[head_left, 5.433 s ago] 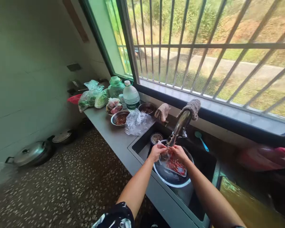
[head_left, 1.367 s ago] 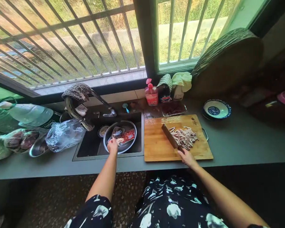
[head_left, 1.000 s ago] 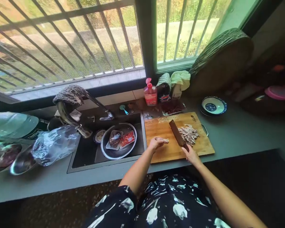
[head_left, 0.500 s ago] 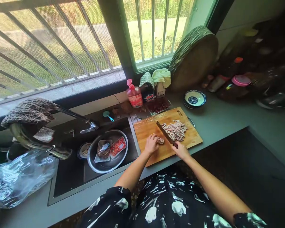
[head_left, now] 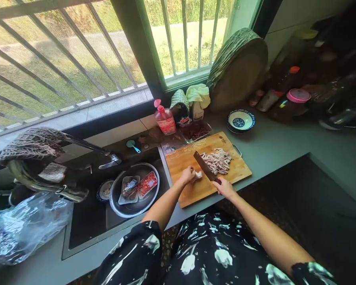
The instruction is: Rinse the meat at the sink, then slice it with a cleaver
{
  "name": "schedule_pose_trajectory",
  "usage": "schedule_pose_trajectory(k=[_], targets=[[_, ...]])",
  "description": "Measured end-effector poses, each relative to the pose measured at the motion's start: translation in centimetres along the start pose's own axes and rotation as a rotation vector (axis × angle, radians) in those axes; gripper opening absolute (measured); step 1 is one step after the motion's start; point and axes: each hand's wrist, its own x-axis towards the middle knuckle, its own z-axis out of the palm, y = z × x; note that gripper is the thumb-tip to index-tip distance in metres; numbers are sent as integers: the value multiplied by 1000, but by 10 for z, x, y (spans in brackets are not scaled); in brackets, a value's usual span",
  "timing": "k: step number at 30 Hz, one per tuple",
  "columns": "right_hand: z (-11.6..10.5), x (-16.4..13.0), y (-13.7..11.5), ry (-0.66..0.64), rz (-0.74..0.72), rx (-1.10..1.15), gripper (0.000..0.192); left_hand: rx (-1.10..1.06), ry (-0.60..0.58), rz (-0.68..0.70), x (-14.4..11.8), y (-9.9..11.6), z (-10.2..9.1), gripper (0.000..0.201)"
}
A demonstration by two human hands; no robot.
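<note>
Wooden cutting board on the worktop, right beside the sink. On its bare left part: small pale meat piece, left hand at its left end, fingers curled and apparently pinching; underside of the grip hidden. Right hand clenched around the handle of a cleaver. Blade slanted across the board, between that piece and a heap of meat strips. Can't tell whether edge on wood or just above. In the sink, well apart: basin with two packaged trays, one with red contents.

Risks, as judged:
- Nicked fingertips. Cause: left hand near the blade, very little meat to hold.
- Piece skidding. Cause: probably slick surface plus sideways pressure; likely result, ragged slices.
- Strips knocked off the board's right edge. Cause: too wide a sweep with the flat of the cleaver.
- Board creeping over the worktop's front edge, close by. Cause: hard shove toward the body.
</note>
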Motion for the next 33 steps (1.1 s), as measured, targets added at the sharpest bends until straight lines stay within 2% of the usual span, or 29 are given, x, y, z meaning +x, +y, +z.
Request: schedule_pose_trajectory(k=[4,5,7,9,11,12,16,18,23,28,31,33], targets=[[4,-3,-3,-30,-9,-88,30,168,195,4,-9,-9,3,28],[4,-3,-4,-24,-16,-146,29,217,264,51,-14,-11,4,27],[4,-1,-6,7,-35,-304,23,280,345,231,-24,-15,6,27],[4,2,-8,47,-51,-447,18,314,299,460,-30,-19,9,27],[5,4,-9,62,-52,-512,17,326,218,585,-29,-22,13,29],[6,5,-9,66,-52,-515,18,321,212,578,-26,-23,16,29],[10,5,-8,87,-50,-477,19,205,333,312,-13,-22,24,24],[11,3,-7,98,-53,-449,19,158,374,235,-12,-20,28,23],[10,-5,-5,135,-40,-395,19,308,347,319,-24,-14,31,33],[10,-10,-12,125,-57,-380,19,439,281,174,-25,-4,26,32],[12,-10,-21,131,-91,-385,23,449,351,132,-26,1,21,43],[15,-9,-27,141,-99,-398,26,436,387,243,-28,0,18,43]])
